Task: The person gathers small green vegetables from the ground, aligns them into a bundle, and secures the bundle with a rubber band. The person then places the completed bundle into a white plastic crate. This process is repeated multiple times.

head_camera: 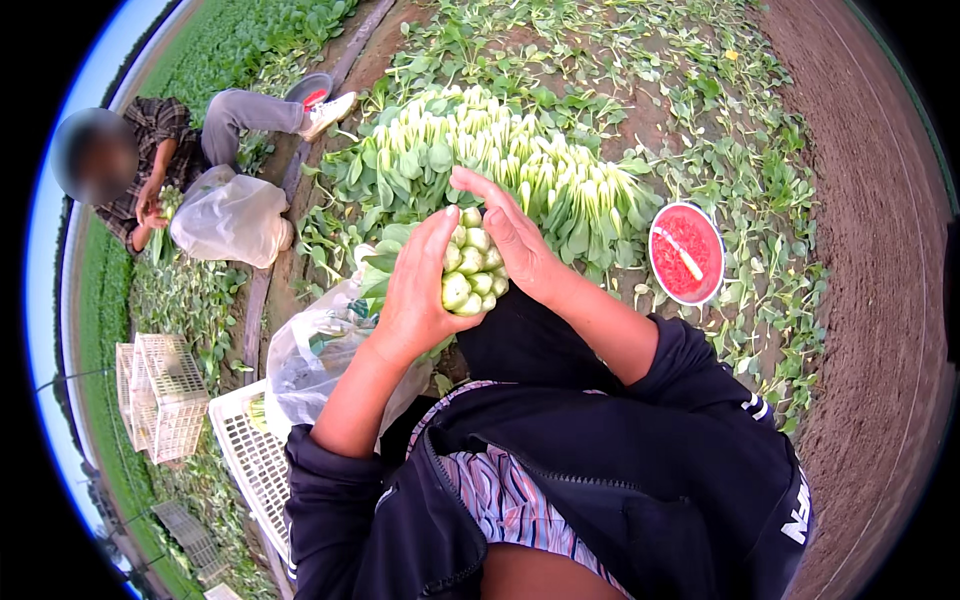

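A bundle of leafy greens with pale stem ends (474,274) faces up before my chest. My left hand (420,281) holds it from the left side, thumb under the stem ends. At its upper right is my right hand (517,236), fingers extended and slightly apart, the palm side against or very near the stems; contact cannot be told. Beyond my hands lies a long pile of cut greens (510,157), pale stems upward. A clear plastic bag (322,349) with greens inside stands below my left forearm. To the right, a bowl (688,253) holds red strips and a white-handled knife (679,253).
A white plastic crate (251,450) stands at my left, with more crates (161,397) farther off. Another person (161,150) sits at the upper left with greens, a plastic bag (229,217) and a dark bowl (309,90). Loose leaves (750,150) cover the soil.
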